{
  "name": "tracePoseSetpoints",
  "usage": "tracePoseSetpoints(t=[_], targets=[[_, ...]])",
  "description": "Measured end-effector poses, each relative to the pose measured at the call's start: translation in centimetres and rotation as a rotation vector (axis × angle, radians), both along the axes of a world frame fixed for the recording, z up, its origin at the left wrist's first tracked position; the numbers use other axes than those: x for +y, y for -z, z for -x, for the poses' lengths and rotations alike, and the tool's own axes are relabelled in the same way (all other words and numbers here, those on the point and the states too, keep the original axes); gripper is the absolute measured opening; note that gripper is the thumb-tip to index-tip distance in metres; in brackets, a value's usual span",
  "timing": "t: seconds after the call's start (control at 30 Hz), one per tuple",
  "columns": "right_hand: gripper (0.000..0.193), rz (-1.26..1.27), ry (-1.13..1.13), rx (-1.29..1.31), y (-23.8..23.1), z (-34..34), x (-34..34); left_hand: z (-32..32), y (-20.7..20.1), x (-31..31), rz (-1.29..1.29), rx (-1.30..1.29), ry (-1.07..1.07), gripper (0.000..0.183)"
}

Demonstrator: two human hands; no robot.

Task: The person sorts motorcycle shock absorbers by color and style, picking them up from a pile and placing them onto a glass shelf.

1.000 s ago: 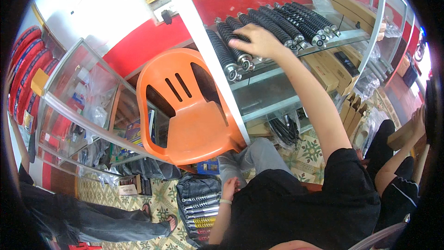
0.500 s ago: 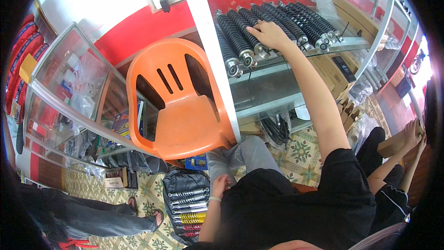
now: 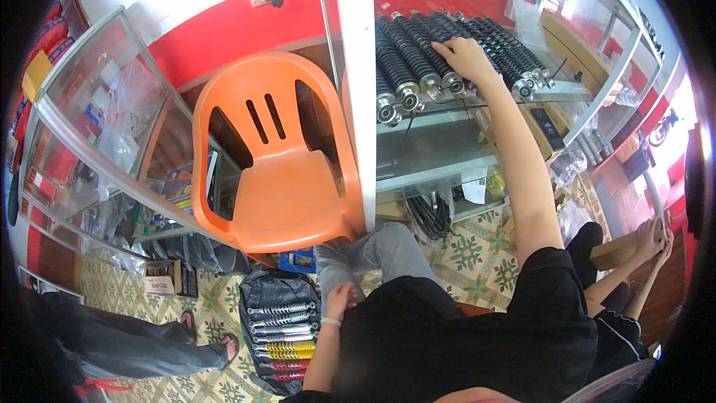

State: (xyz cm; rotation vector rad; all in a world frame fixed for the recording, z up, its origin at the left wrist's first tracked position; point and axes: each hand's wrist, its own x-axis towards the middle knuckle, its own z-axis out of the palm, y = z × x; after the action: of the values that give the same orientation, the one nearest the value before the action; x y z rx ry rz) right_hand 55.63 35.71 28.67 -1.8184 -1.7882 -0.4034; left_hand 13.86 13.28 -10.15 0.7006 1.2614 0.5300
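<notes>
Black-coiled shock absorbers with silver end eyes lie side by side on the glass shelf of a display case. My right hand rests on top of the row, thumb stretched out to the left across the coils. Its other fingertips are partly hidden, but the hand looks open. Against my jeans-clad leg, my left hand is loosely curled, with nothing visible in it. Below it on the floor, several smaller shock absorbers in silver, yellow and red lie on a dark plastic wrap.
An orange plastic chair stands ahead, left of a white post. Another glass case is at the left. A person's legs show at lower left; at right, another person's hands hold a cardboard piece.
The view has shifted and turned slightly, so the chair and post sit differently in the picture. My right hand stays on the shock absorbers, and my left hand stays by my leg.
</notes>
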Motion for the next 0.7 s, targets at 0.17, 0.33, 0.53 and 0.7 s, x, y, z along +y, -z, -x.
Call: tracePoseSetpoints(t=[0.17,0.33,0.53,0.7], targets=[[0.056,0.056,0.031,0.055,-1.1,0.9,-0.7,0.4,-0.1,-0.1,0.014,-0.015,-0.042,0.03],[0.062,-0.03,-0.015,0.093,-1.2,1.5,-1.1,0.5,0.2,0.4,0.012,-0.066,-0.049,0.03],[0.08,0.259,0.275,0.09,-3.0,-1.2,-3.3,0.7,0.5,0.3,0.027,-0.072,-0.056,0.03],[0.085,0.275,0.306,0.119,-2.5,0.3,-3.0,0.4,-0.1,0.2,0.029,-0.036,-0.01,0.031]])
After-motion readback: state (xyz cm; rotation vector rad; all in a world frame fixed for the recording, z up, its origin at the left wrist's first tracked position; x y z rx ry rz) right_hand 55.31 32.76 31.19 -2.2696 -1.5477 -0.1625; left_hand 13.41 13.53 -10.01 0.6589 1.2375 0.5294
